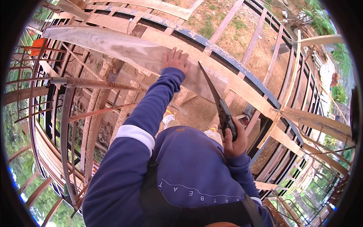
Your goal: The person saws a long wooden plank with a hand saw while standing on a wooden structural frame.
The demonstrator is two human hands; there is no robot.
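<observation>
A long, wide wooden plank (124, 47) lies across the framework in front of me, running from the upper left toward the centre right. My left hand (177, 61) rests on top of it, fingers spread and pressing flat. In my right hand (235, 140) is a hand saw (220, 100) with a black handle, held by the grip. Its narrow dark blade points up and away, with the tip close beside the plank's upper edge. The blade passes over the plank's right part; whether the teeth touch the wood I cannot tell.
A metal-edged beam (223, 58) runs behind the plank, crossed by several timber joists (227, 22) over bare soil. Rusty steel pipes (102, 84) and rebar stand at the left. An orange object (38, 47) hangs there. More timber (317, 123) spans the right side. My feet are below.
</observation>
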